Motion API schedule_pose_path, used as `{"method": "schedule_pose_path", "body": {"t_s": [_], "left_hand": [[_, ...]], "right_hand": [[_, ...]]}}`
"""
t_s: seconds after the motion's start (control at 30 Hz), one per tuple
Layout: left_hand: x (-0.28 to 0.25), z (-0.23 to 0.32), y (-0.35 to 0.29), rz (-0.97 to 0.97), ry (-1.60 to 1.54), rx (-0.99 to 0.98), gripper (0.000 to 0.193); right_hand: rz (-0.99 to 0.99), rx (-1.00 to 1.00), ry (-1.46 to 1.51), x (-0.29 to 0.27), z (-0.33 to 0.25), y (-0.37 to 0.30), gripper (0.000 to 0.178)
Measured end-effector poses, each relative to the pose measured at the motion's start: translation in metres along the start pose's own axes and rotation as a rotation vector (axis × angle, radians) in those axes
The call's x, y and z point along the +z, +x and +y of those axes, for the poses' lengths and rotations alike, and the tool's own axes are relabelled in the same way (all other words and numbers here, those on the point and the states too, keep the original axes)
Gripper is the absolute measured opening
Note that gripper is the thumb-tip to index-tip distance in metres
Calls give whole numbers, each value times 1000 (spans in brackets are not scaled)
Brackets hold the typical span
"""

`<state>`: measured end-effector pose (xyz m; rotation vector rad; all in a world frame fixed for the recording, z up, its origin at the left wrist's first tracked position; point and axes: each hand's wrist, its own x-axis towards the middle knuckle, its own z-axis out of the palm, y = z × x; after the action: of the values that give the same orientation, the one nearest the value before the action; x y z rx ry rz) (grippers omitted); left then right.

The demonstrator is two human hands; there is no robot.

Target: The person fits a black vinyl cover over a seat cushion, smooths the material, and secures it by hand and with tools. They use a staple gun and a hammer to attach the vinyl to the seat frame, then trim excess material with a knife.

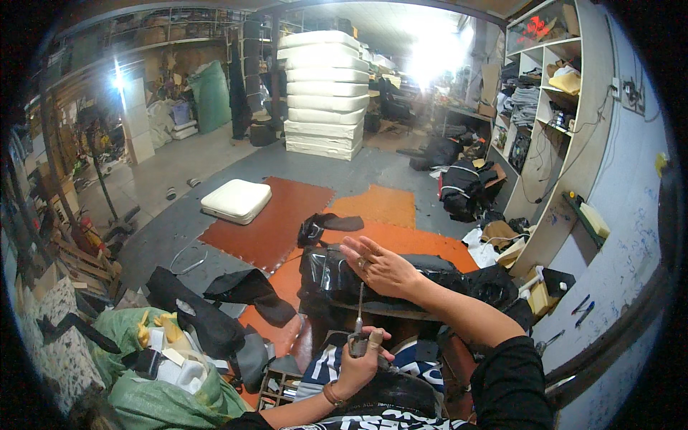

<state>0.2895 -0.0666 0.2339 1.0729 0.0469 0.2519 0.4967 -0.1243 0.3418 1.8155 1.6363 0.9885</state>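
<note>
A thin metal-shafted tool (357, 326) is being gripped upright by its handle in the left hand (358, 362), fingers closed around it, low at centre. The right hand (380, 266) is being held open just above the tool's tip, fingers spread, over glossy black sheeting (326, 276). A white cushion (236, 200) is lying on the floor beyond.

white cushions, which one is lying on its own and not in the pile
The single white cushion lying flat on the floor at the edge of the brown mat; the others form the tall stack farther back.
</note>
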Motion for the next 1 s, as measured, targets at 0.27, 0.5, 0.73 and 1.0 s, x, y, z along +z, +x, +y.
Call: {"method": "schedule_pose_path", "body": {"t_s": [0.27, 0.5, 0.73, 1.0], "left_hand": [[-2, 0, -1, -8, 12, 1, 31], [7, 5, -3, 14, 43, -12, 31], [11, 6, -3, -35, 43, -9, 28], [10, 3, -1, -41, 94, 35, 24]], "right_hand": [[-25, -7, 186, -6, -8, -6, 44], [-113, -88, 195, -26, -14, -8, 43], [-106, 1, 98, -21, -15, 6, 51], [-30, 181, -17, -14, -3, 15, 40]]}}
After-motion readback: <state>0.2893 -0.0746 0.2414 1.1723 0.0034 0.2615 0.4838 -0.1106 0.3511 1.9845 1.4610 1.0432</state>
